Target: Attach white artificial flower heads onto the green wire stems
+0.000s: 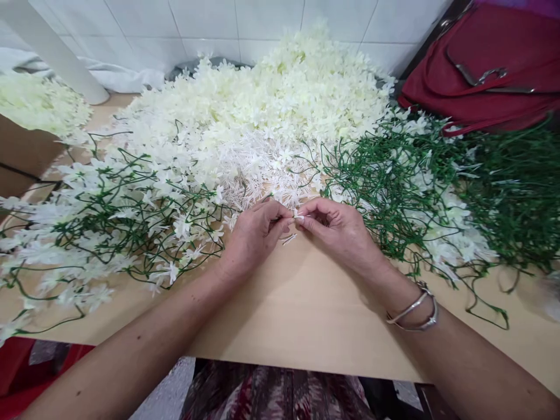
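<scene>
Close together over the table, my left hand (258, 233) and my right hand (336, 230) both pinch with thumb and forefinger. Between their fingertips is a small white plastic flower piece (298, 216), mostly covered by the fingers. A few thin white sticks (289, 238) lie on the table just below. Right behind the hands spreads a heap of spiky white flower pieces (249, 163). Left of my left hand lie white artificial flowers on green stems (131, 216). Beside my right hand is a tangle of green plastic stems (385, 181). A silver bangle circles my right wrist.
A tall pile of cream fabric blossoms (280, 87) stands against the tiled wall (271, 20). At the back right sits a red bag (490, 70), with more dark green stems (516, 186) below it. A white pole (56, 52) rises at the back left beside a cardboard box (24, 151).
</scene>
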A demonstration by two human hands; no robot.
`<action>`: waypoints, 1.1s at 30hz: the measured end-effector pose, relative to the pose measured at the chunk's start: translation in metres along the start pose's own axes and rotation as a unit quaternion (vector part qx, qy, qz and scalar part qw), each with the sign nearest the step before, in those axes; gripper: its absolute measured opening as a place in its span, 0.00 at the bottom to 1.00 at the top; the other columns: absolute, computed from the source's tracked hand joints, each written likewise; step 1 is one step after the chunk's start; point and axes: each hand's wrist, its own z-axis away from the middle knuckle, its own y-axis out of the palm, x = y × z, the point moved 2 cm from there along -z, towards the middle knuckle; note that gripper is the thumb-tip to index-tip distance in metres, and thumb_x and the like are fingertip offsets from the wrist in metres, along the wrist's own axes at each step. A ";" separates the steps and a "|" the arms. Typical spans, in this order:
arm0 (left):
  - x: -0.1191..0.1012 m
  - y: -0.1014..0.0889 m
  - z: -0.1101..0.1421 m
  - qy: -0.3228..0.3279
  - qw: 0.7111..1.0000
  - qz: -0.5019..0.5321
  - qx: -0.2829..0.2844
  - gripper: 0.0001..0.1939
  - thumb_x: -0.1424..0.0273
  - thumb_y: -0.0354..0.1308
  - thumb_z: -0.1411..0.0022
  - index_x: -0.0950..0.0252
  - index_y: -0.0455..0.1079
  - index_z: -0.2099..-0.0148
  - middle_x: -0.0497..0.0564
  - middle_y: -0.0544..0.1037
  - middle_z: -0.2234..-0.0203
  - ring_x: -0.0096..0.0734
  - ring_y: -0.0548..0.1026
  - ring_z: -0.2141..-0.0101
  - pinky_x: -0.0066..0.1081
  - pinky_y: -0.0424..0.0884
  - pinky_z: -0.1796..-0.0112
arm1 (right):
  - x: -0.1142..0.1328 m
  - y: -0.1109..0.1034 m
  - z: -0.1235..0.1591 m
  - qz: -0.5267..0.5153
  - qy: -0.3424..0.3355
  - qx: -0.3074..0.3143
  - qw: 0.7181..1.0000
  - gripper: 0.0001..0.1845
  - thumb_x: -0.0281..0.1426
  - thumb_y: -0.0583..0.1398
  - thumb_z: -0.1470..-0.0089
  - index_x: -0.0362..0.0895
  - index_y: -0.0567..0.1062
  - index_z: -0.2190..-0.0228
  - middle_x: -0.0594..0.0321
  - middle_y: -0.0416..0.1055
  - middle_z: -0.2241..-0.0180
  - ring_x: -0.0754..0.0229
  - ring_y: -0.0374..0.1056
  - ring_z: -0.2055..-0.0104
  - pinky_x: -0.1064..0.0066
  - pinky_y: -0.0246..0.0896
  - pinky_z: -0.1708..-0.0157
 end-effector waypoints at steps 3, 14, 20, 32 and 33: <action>-0.008 -0.007 -0.006 0.026 0.997 -0.020 -0.077 0.03 0.74 0.62 0.30 0.62 0.72 0.59 0.46 0.81 0.70 0.29 0.80 0.67 0.31 0.75 0.62 | 0.004 -0.001 -0.001 -0.041 -0.012 -0.035 0.998 0.05 0.33 0.66 0.40 0.45 0.79 0.63 0.64 0.76 0.68 0.60 0.70 0.66 0.67 0.65 0.63; -0.005 -0.066 -0.010 0.068 0.887 -0.166 -0.426 0.33 0.57 0.57 0.26 0.39 0.48 0.25 0.32 0.44 0.23 0.52 0.32 0.23 0.60 0.38 0.25 | 0.007 -0.006 -0.001 0.041 -0.074 -0.125 0.989 0.04 0.30 0.64 0.38 0.45 0.80 0.62 0.62 0.80 0.64 0.58 0.75 0.63 0.64 0.70 0.59; -0.024 -0.037 -0.010 0.096 0.934 -0.123 -0.321 0.32 0.66 0.59 0.26 0.50 0.54 0.25 0.50 0.52 0.25 0.50 0.47 0.25 0.52 0.51 0.26 | 0.011 -0.006 0.001 0.141 -0.157 -0.021 0.977 0.01 0.31 0.66 0.37 0.47 0.81 0.62 0.61 0.81 0.62 0.55 0.74 0.61 0.60 0.66 0.55; 0.008 -0.008 -0.008 0.029 0.995 -0.092 -0.038 0.21 0.76 0.57 0.29 0.62 0.66 0.36 0.61 0.74 0.41 0.43 0.75 0.40 0.44 0.74 0.40 | 0.004 -0.007 -0.004 0.281 -0.199 0.037 0.938 0.07 0.27 0.61 0.34 0.46 0.73 0.67 0.60 0.76 0.67 0.55 0.67 0.64 0.62 0.60 0.57; 0.010 -0.006 -0.007 0.027 0.995 -0.091 -0.024 0.21 0.75 0.57 0.29 0.62 0.66 0.36 0.61 0.74 0.41 0.43 0.75 0.40 0.44 0.75 0.40 | 0.004 -0.009 -0.005 0.271 -0.188 0.011 0.944 0.07 0.26 0.61 0.34 0.46 0.73 0.66 0.61 0.76 0.68 0.55 0.68 0.64 0.62 0.61 0.58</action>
